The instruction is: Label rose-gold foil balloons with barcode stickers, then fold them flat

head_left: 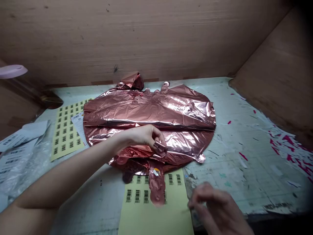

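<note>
A flat, shiny rose-gold foil balloon (146, 112) lies creased across the middle of the table, with several small tabs along its edges. My left hand (150, 140) is closed in a pinch on a fold of that foil near its front edge. One foil tail (157, 191) hangs forward over a yellow sheet of barcode stickers (137, 215). To the right of this sheet is my right hand (215, 207), apart from the balloon and blurred. Its fingers are curled with thumb and forefinger together; anything between them is too small and smeared to name.
Another yellow barcode sheet (65, 130) lies at the left, partly beside the balloon. Clear plastic bags with labels (22, 156) rest at the far left, below a pinkish round rim (13, 71). White and red scraps (292, 151) litter the right. Cardboard walls (156, 39) enclose the back and sides.
</note>
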